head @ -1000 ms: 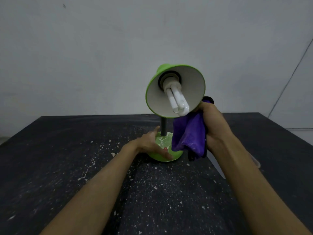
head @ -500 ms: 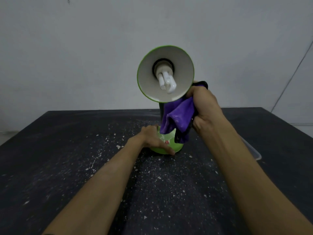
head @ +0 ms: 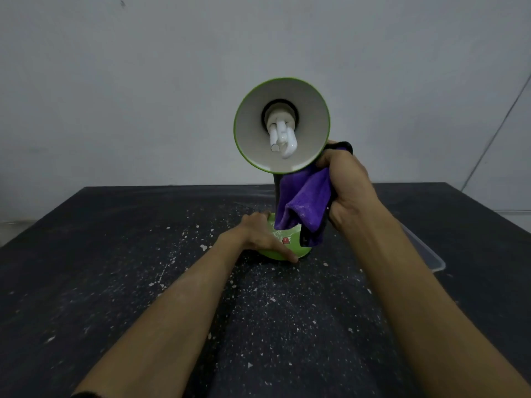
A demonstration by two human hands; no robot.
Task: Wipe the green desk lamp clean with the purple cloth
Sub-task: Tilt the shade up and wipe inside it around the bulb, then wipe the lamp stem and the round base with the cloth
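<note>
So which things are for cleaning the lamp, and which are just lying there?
For the job: green desk lamp, purple cloth, left hand gripping the lamp's base, right hand holding the cloth.
Just lying about: clear plastic tray on the right, white crumbs on the black table.

The dark table [head: 115, 268], scattered with white flecks [head: 204, 247], bears the green desk lamp [head: 311, 116] and a clear tray [head: 423, 252].
</note>
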